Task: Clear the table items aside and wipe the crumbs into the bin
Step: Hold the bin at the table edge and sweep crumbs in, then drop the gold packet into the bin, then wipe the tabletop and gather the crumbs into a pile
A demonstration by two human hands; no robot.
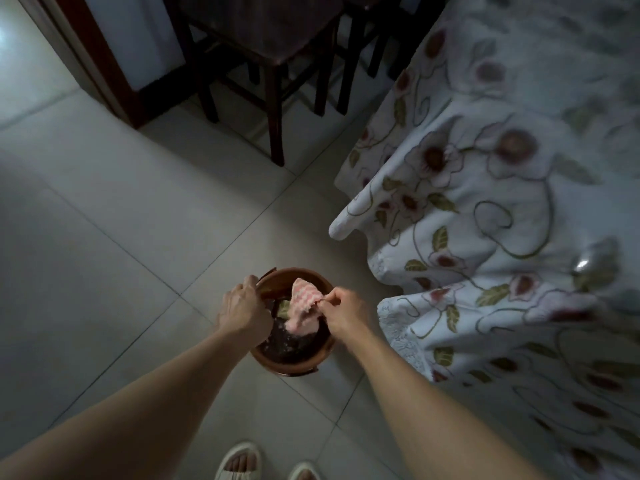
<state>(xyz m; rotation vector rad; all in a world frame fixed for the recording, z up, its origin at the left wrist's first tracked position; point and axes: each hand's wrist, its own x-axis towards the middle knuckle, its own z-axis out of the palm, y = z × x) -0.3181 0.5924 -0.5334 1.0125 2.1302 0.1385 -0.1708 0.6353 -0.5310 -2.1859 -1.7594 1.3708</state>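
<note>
Hanging over the brown bin (291,358) on the floor tiles, a pink checked cloth (304,308) is pinched by the right hand (341,311). Left hand (244,308) grips the bin's rim beside the draped floral desk cloth (485,237). No legible writing.

We take this for a home, its dining corner. Just right of the fingers (329,296) that pinch a pink cloth, a flowered tablecloth (485,209) hangs in folds from a table. Well beyond those fingers stand dark wooden chairs (263,39), beside a dark door frame (104,71). Below them, large pale floor tiles (104,237) run on all sides, and nearer us than the fingers we see light house slippers (239,462) with bare toes.
</note>
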